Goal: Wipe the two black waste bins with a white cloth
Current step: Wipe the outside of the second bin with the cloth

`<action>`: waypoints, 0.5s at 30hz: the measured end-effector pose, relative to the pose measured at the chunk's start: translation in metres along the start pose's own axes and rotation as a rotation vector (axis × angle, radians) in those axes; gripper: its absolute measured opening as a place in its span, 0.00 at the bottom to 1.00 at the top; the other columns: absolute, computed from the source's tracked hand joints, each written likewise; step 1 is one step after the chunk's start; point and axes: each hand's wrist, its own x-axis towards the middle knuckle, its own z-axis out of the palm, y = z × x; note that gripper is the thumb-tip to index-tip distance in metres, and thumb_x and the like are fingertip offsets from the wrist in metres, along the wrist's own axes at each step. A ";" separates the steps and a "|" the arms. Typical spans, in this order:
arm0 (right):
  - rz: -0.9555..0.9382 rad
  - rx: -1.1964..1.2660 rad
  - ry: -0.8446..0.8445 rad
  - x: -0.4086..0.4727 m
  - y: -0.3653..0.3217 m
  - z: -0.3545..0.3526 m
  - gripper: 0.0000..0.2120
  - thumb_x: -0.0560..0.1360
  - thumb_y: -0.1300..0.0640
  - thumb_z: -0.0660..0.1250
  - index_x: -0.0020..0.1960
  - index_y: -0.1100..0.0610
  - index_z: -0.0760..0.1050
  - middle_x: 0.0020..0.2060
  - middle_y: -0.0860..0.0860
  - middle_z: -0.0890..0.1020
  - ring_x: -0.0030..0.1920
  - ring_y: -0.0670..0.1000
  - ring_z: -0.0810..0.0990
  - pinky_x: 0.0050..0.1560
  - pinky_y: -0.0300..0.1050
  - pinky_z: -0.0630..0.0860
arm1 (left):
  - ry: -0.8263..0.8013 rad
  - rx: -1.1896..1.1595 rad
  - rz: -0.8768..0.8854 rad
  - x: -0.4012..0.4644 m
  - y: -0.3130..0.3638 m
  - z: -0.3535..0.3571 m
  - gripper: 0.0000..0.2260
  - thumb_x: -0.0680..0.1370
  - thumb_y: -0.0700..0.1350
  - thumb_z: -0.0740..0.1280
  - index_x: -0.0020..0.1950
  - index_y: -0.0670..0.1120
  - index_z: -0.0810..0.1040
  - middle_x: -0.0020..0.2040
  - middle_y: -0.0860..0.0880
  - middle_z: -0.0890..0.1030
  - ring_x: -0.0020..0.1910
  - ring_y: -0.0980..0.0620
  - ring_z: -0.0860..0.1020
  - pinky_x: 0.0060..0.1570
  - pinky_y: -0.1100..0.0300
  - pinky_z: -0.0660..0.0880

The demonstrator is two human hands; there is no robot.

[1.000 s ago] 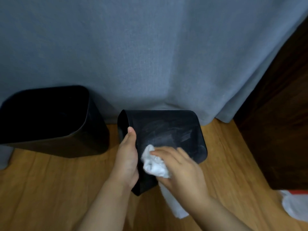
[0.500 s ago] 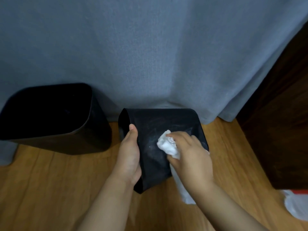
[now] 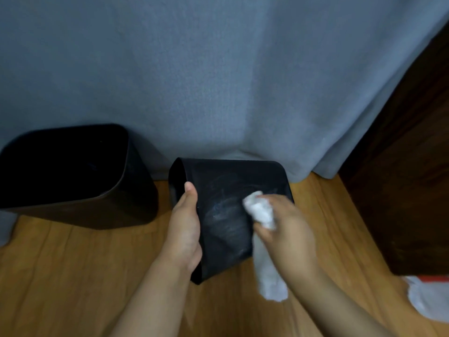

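A black waste bin point(image 3: 226, 190) lies tipped on its side on the wooden floor, its mouth to the left. My left hand point(image 3: 185, 229) grips its rim edge, thumb on top. My right hand point(image 3: 286, 229) clutches a bunched white cloth point(image 3: 260, 210) against the bin's upturned side, which shows pale wipe streaks; the cloth's tail hangs below my wrist. The second black waste bin point(image 3: 136, 190) stands upright at the left, untouched.
A grey curtain point(image 3: 218, 81) hangs right behind both bins. Dark wooden furniture point(image 3: 408, 178) stands at the right. A white and red object point(image 3: 427, 300) lies on the floor point(image 3: 73, 276) at the lower right.
My right hand has swept the cloth from the bin's near left part towards its right side. My left hand has kept its hold on the rim.
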 end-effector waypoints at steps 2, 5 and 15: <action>-0.131 -0.029 -0.051 -0.004 -0.011 0.015 0.17 0.70 0.51 0.64 0.59 0.45 0.76 0.55 0.39 0.78 0.54 0.41 0.76 0.54 0.38 0.72 | 0.026 0.003 -0.016 0.002 0.002 -0.002 0.23 0.82 0.60 0.54 0.64 0.47 0.79 0.57 0.45 0.85 0.56 0.47 0.83 0.58 0.51 0.77; 0.034 -0.118 0.147 0.020 0.007 0.028 0.12 0.77 0.46 0.54 0.52 0.27 0.67 0.45 0.30 0.74 0.45 0.34 0.73 0.45 0.36 0.71 | 0.028 -0.005 -0.027 0.002 0.002 -0.006 0.24 0.82 0.60 0.54 0.65 0.47 0.78 0.56 0.46 0.85 0.56 0.47 0.83 0.57 0.50 0.78; -0.133 -0.055 -0.089 0.021 -0.029 0.015 0.17 0.69 0.51 0.65 0.57 0.47 0.77 0.54 0.41 0.79 0.55 0.45 0.77 0.53 0.41 0.75 | 0.045 -0.023 -0.007 0.002 0.000 -0.006 0.22 0.83 0.58 0.54 0.62 0.46 0.80 0.51 0.47 0.87 0.49 0.51 0.85 0.47 0.55 0.79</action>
